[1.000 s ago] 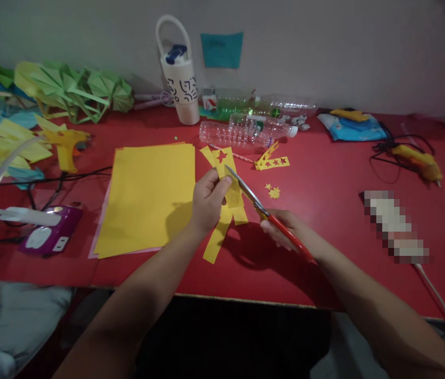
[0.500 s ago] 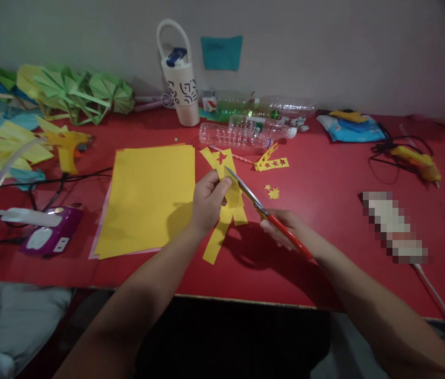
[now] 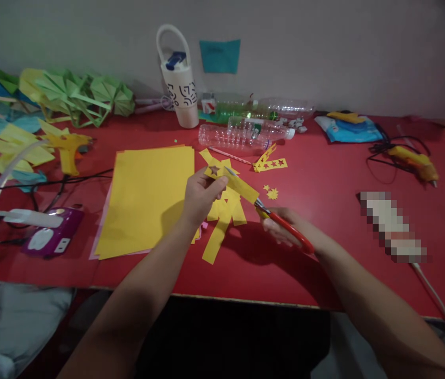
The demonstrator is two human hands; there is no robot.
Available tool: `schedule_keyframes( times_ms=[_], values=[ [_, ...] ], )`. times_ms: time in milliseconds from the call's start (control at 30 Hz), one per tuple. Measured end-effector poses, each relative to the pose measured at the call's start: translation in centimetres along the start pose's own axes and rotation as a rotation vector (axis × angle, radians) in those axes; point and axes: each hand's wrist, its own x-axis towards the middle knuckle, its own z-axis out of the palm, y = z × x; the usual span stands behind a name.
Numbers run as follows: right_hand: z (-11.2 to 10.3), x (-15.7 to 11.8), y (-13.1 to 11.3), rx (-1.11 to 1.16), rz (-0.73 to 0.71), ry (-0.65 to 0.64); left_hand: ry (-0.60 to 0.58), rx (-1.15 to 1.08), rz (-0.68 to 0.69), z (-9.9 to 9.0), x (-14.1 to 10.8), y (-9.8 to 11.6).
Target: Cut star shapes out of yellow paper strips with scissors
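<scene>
A: On the left of the red surface [image 3: 340, 205], what is listed?

B: Item: folded green paper [image 3: 72, 95]. Item: yellow glue gun [image 3: 70, 150]. Item: purple box [image 3: 64, 223], carrying a white plug-like piece. Item: stack of yellow sheets [image 3: 147, 200], other colours showing at its edges.

A: Markings at the centre?

B: Cream tumbler [image 3: 185, 97], upright, with dark strokes and curves that I cannot read as words. Beside it, a red-and-white carton [image 3: 208, 106], lettering too small to read. Clear plastic bottles [image 3: 234, 136] lie just right.

A: And the hands?

B: Left grip [image 3: 203, 196]: closed, thumb and fingers pinching a yellow strip [image 3: 241, 185]. The strip is flat, narrow and slanted, pierced near its left end by a star-shaped hole; it is held above loose yellow cuttings [image 3: 216, 245]. Right grip [image 3: 283, 223]: closed on red-handled scissors [image 3: 291, 230], blades mostly hidden behind the strip.

A: Nearby?

B: Strips with rows of star holes [image 3: 273, 164]; below them, small yellow stars [image 3: 272, 193].

A: Far right?

B: Blue-and-white packet [image 3: 364, 130], print illegible; second yellow glue gun [image 3: 415, 162], black cable beside it.
</scene>
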Motion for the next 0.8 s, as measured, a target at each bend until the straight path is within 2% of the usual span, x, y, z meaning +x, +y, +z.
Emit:
schedule_keyframes(
  times_ms=[800],
  values=[
    [0.1,-0.5,-1.0,0.041,-0.022,-0.045,-0.039,0.019,0.011,-1.1,0.5,-0.6]
  ],
)
